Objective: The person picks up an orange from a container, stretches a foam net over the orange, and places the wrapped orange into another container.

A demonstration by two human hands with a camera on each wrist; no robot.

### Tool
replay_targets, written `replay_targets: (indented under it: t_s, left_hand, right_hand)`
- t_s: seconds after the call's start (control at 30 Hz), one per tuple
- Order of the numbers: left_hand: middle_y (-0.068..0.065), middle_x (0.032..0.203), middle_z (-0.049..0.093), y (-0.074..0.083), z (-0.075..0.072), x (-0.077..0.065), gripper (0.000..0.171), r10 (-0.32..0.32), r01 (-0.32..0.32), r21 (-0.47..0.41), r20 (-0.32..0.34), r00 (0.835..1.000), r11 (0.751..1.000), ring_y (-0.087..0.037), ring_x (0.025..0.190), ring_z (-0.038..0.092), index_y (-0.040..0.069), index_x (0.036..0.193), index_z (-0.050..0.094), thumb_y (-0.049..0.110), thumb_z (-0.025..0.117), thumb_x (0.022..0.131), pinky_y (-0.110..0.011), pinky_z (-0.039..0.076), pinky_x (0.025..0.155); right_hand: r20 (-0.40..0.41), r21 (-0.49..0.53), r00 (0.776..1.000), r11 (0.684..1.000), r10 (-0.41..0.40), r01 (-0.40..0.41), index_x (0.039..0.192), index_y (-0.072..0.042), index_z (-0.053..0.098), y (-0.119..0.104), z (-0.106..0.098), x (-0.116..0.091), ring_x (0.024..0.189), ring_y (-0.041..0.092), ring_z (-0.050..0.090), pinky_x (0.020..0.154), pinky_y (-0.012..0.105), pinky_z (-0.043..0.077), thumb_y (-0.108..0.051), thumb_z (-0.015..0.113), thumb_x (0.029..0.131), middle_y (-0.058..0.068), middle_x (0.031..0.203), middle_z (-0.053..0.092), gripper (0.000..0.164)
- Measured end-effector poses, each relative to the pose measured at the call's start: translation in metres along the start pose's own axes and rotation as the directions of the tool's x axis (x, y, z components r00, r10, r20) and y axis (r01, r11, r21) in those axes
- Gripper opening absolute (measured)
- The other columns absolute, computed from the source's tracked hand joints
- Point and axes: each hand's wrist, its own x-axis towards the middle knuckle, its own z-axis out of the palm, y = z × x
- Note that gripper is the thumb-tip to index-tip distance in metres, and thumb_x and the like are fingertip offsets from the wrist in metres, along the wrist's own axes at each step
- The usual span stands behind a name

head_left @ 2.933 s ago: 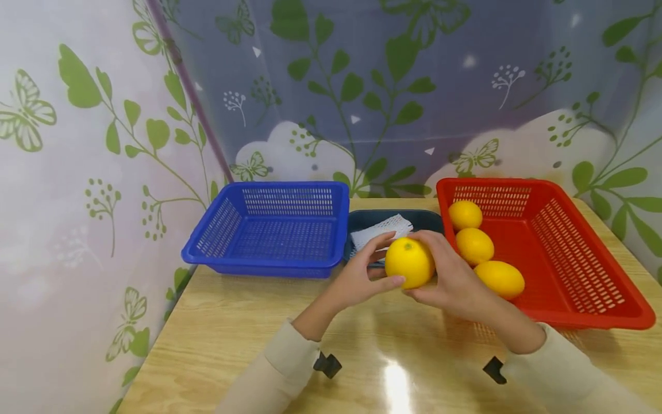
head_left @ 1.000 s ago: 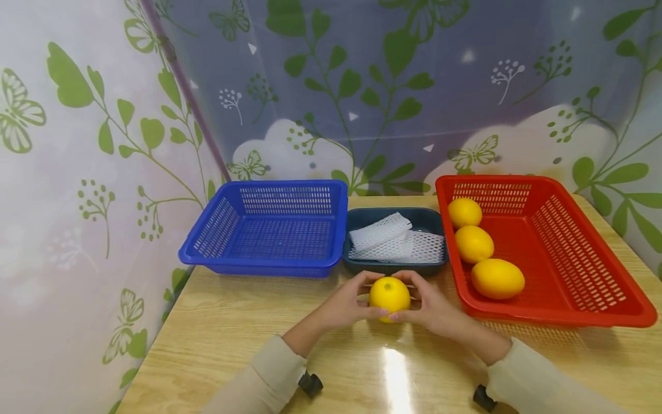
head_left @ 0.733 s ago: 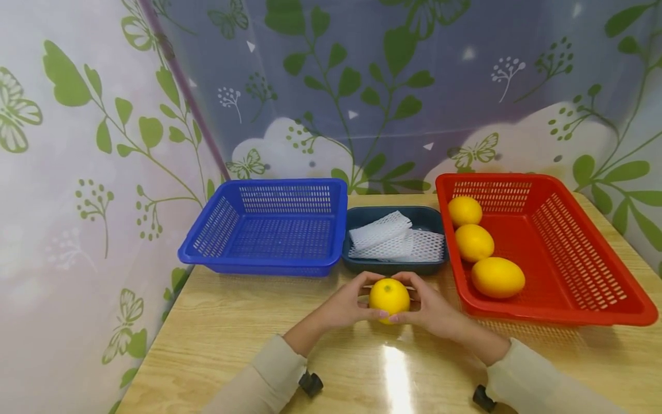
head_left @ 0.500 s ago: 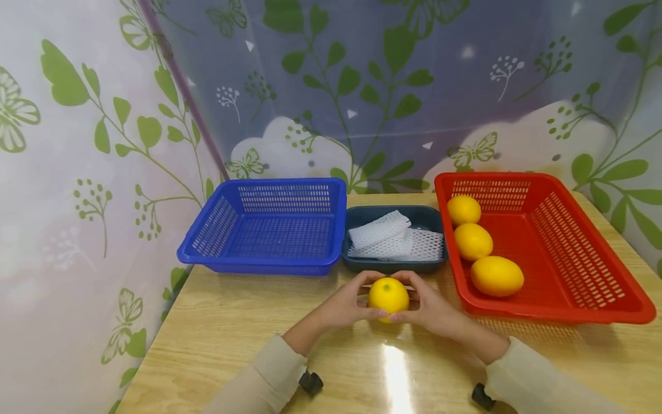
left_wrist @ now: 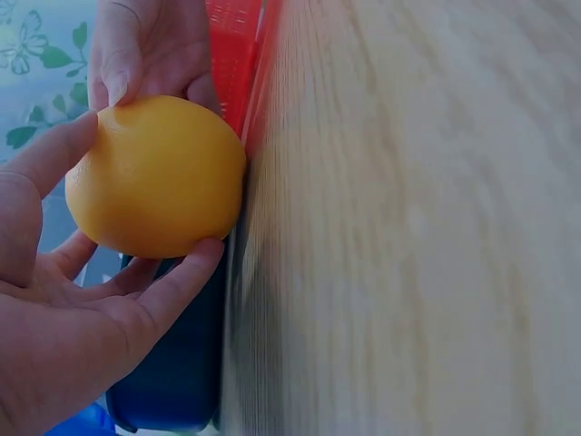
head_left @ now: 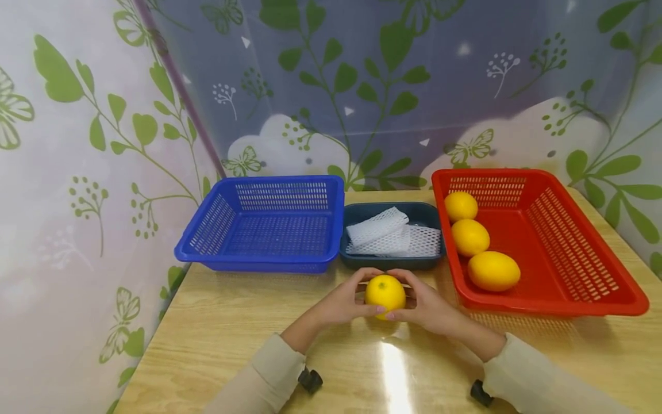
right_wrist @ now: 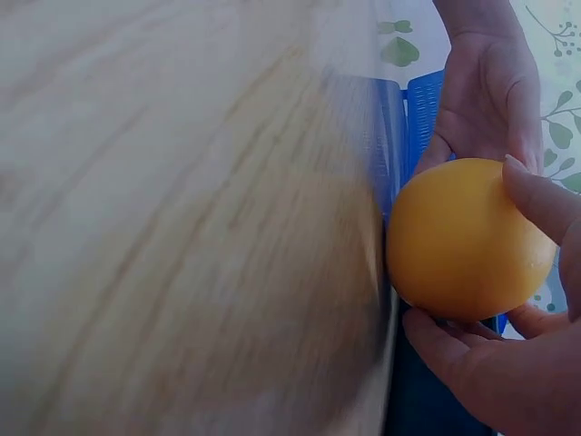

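In the head view, both hands hold one round yellow fruit (head_left: 385, 296) at the table in front of the dark tray. A small greenish stem spot faces up on it. My left hand (head_left: 342, 300) curves round its left side, thumb across the near face. From the opposite side my right hand (head_left: 430, 306) grips it the same way, the two thumb tips close together. The left wrist view shows the fruit (left_wrist: 159, 177) between thumb and fingers, low at the tabletop. In the right wrist view the fruit (right_wrist: 467, 241) has smooth, orange-yellow skin.
A dark teal tray (head_left: 390, 263) behind the hands holds white foam net sleeves (head_left: 380, 229). To its left stands a blue basket (head_left: 269, 265). On the right, a red basket (head_left: 548, 307) has three yellow fruits (head_left: 493, 271) along its left wall. A patterned curtain hangs behind the table.
From in front of the dark tray's interior, both hands have brought the fruit down toward the person, onto the table's near side. Over the last second they have stayed nearly still around it.
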Motion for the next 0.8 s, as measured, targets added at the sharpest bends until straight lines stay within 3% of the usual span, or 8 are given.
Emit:
replay_targets:
  t_s: [0.13, 0.3, 0.5, 0.63, 0.8]
  left_hand:
    - [-0.008, 0.142, 0.041, -0.001, -0.001, -0.001, 0.063, -0.001, 0.001, -0.001, 0.007, 1.0, 1.0, -0.029, 0.128, 0.045, 0.011, 0.142, 0.036, 0.011, 0.071, 0.089, -0.034, 0.047, 0.1]
    - [-0.008, 0.142, 0.041, -0.004, -0.001, -0.001, 0.064, 0.015, -0.015, -0.008, 0.011, 1.0, 1.0, -0.028, 0.128, 0.046, 0.011, 0.142, 0.037, 0.008, 0.071, 0.088, -0.031, 0.047, 0.099]
    - [-0.007, 0.142, 0.041, -0.005, 0.001, -0.002, 0.065, 0.021, -0.021, -0.024, 0.008, 1.0, 0.999, -0.027, 0.128, 0.047, 0.011, 0.143, 0.037, 0.008, 0.072, 0.088, -0.031, 0.048, 0.099]
    - [-0.007, 0.142, 0.042, -0.005, 0.001, -0.002, 0.065, 0.029, -0.028, -0.024, 0.02, 0.999, 0.999, -0.026, 0.128, 0.047, 0.012, 0.142, 0.037, 0.008, 0.072, 0.088, -0.032, 0.047, 0.1]
    - [-0.007, 0.14, 0.043, -0.006, 0.001, -0.002, 0.064, 0.039, -0.039, -0.001, 0.029, 0.999, 0.999, -0.026, 0.126, 0.048, 0.011, 0.141, 0.038, 0.008, 0.073, 0.087, -0.03, 0.047, 0.1]
  right_hand:
    - [0.001, -0.036, 1.0, 0.999, -0.028, 0.028, 0.146, -0.001, 0.029, -0.005, -0.001, -0.002, 0.129, 0.043, 0.044, 0.102, 0.047, 0.043, -0.021, 0.079, 0.082, 0.024, 0.148, 0.035, 0.084]
    - [-0.005, -0.162, 0.996, 0.983, -0.092, 0.09, 0.146, 0.004, 0.028, -0.017, -0.002, -0.007, 0.13, 0.048, 0.04, 0.104, 0.059, 0.035, -0.024, 0.078, 0.084, 0.03, 0.147, 0.034, 0.085]
    - [-0.008, -0.313, 0.991, 0.942, -0.133, 0.124, 0.147, 0.002, 0.028, -0.048, -0.009, -0.007, 0.131, 0.046, 0.041, 0.104, 0.058, 0.037, -0.028, 0.075, 0.086, 0.028, 0.148, 0.036, 0.083]
    - [-0.044, -0.498, 0.989, 0.861, -0.142, 0.101, 0.151, -0.005, 0.025, -0.076, -0.022, -0.003, 0.135, 0.043, 0.036, 0.104, 0.059, 0.036, -0.034, 0.075, 0.085, 0.022, 0.152, 0.032, 0.088]
    - [-0.035, -0.696, 0.966, 0.699, -0.257, 0.16, 0.15, -0.005, 0.028, -0.105, -0.041, 0.011, 0.129, 0.04, 0.043, 0.099, 0.057, 0.043, -0.027, 0.078, 0.084, 0.021, 0.149, 0.034, 0.086]
